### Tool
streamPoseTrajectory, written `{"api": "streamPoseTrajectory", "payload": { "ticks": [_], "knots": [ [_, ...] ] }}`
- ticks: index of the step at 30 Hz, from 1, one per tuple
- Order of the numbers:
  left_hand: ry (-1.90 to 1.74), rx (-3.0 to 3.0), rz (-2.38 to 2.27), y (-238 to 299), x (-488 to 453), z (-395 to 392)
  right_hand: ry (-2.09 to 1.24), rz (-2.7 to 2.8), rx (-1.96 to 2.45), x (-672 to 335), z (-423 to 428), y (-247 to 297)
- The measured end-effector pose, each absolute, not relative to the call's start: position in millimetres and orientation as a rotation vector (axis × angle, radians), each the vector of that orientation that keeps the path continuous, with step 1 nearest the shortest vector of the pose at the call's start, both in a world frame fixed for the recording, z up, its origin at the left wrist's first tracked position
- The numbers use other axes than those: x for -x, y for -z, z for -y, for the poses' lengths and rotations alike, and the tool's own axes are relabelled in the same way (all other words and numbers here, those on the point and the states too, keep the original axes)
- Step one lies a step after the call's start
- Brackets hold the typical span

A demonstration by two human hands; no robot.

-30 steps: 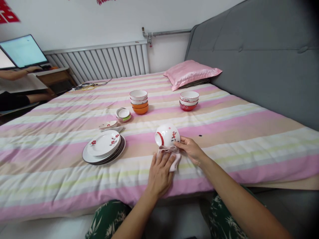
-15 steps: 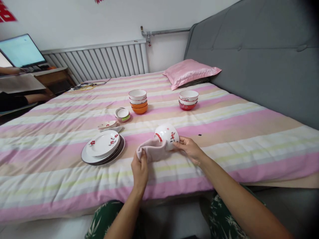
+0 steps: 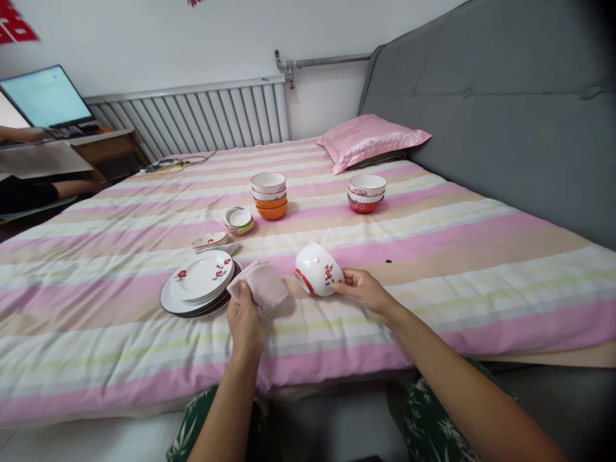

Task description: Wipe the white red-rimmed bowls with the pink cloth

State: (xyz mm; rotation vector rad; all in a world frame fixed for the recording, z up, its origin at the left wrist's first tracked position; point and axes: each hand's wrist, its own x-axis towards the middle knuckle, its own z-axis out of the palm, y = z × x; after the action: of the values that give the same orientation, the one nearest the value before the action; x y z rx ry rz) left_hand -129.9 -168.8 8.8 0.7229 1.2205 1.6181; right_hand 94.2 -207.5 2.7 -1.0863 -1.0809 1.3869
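My right hand [image 3: 364,292] grips the rim of a white bowl [image 3: 315,269] with red blossoms and a red foot ring. The bowl is tilted on its side, its base turned to the left; I cannot tell whether it touches the bedspread. Pinched in my left hand [image 3: 246,321] is a folded pale pink cloth [image 3: 262,285], held apart from the bowl. The cloth overlaps the right edge of a stack of plates [image 3: 199,276], the top one white with red flowers.
On the striped bedspread [image 3: 457,256] stand a stack of white and orange bowls [image 3: 270,196], a stack of white and red bowls [image 3: 367,192], small dishes [image 3: 239,219] and patterned saucers [image 3: 210,240]. A pink pillow [image 3: 373,140] lies by the grey headboard [image 3: 505,109]. Another person's arm [image 3: 22,133] shows far left.
My left hand has moved left with the cloth, away from the bowl and towards the plates. The bowl in my right hand has turned slightly, showing more of its red foot ring.
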Motion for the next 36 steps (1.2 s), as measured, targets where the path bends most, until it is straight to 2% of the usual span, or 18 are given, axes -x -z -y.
{"api": "streamPoseTrajectory", "payload": {
  "ticks": [5, 14, 20, 32, 36],
  "knots": [
    [-1.53, -0.678, -1.038, -18.4, 129.2, 171.6, -1.366, 1.179, 1.079, -91.9, 208.1, -1.6],
    [-1.122, -0.79, -0.875, -13.2, 124.9, 185.5, -1.354, 1.279, 1.036, -86.5, 210.7, 3.8],
    [-1.239, -1.093, -0.98, 5.5, 114.2, 178.9, -1.139, 1.546, 1.112, -82.8, 213.4, 2.8],
    [-1.499, -1.325, -1.402, 18.4, 114.4, 171.9, -0.877, 1.796, 1.146, -77.4, 218.9, -3.7],
    [-1.696, -1.369, -1.559, 13.9, 113.7, 175.3, -0.788, 1.873, 1.133, -74.6, 220.6, -4.3]
  ]
}}
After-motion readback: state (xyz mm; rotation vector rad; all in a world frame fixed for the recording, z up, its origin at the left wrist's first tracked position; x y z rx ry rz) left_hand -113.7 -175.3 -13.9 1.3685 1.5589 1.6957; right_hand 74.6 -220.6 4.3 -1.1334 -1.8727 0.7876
